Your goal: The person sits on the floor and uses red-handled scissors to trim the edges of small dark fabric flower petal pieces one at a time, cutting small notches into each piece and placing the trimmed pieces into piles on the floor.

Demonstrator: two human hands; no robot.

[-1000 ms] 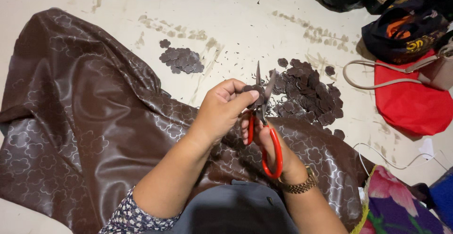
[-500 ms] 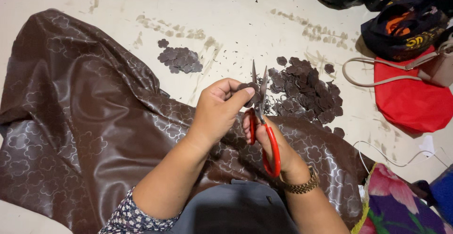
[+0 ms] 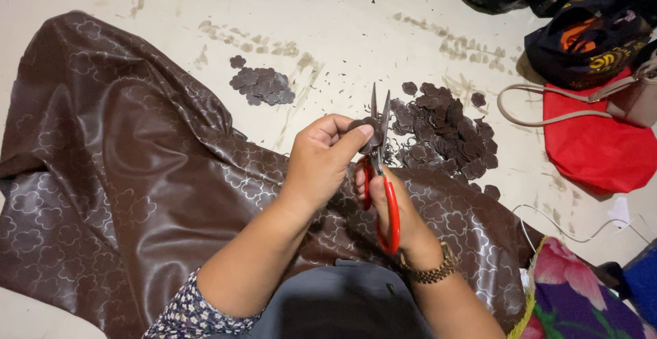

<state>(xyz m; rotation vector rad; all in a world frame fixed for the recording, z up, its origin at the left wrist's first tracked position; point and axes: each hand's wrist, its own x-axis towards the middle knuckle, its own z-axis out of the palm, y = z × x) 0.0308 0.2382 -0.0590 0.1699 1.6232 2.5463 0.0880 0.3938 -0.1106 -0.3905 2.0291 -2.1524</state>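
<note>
My left hand (image 3: pixel 321 161) pinches a small brown fabric piece (image 3: pixel 365 124) between thumb and fingers. My right hand (image 3: pixel 404 216), with a gold watch at the wrist, grips red-handled scissors (image 3: pixel 380 168) whose blades point up and stand slightly apart around the piece. A large brown sheet with a flower pattern (image 3: pixel 130 175) is spread over the floor and my lap. A big pile of cut brown pieces (image 3: pixel 448 134) lies just beyond the scissors. A smaller pile (image 3: pixel 262 84) sits farther left.
A red cloth bag (image 3: pixel 595 147) with a beige strap, a dark bag (image 3: pixel 588 34) and a floral purple cloth (image 3: pixel 582 291) lie to the right. A white cord (image 3: pixel 575 233) trails on the pale floor. Tiny scraps are scattered near the piles.
The scissor blades have shifted slightly left against the small piece, and my left hand has turned the piece a little. Both hands stay in the same place.
</note>
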